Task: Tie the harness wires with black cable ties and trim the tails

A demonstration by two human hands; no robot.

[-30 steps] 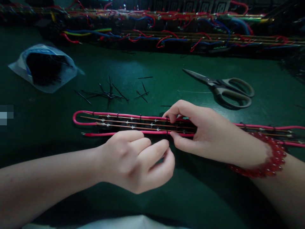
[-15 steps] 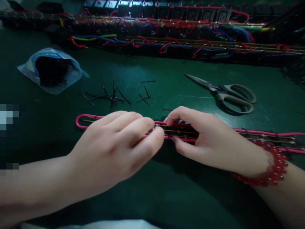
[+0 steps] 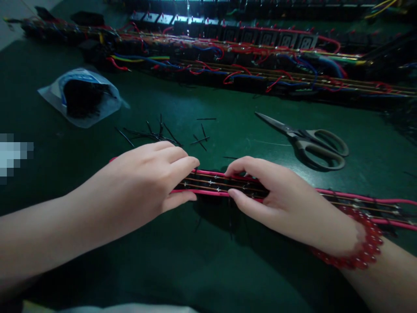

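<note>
A long, narrow wiring strip [image 3: 211, 183] lies across the green table, with brass-coloured bars, shiny solder spots and a red wire [image 3: 208, 191] along both long edges. My left hand [image 3: 156, 176] grips it toward its left end, fingers over the far edge and thumb at the near edge. Further right, my right hand [image 3: 270, 187] spans the strip in the same way, its thumb and forefinger on opposite edges. Both palms cover parts of the strip. Dark ties cross it in places, seen to the right of my right hand.
Scissors [image 3: 301, 141] lie beyond my right hand. Loose black ties [image 3: 153, 134] are scattered behind my left hand, near an open plastic bag [image 3: 97, 115] full of dark pieces. Longer wired strips with sockets [image 3: 267, 39] stretch along the back.
My left hand has shifted left along the strip, its thumb now at the near edge, baring more of the middle. My right hand keeps its hold. The view has tilted slightly.
</note>
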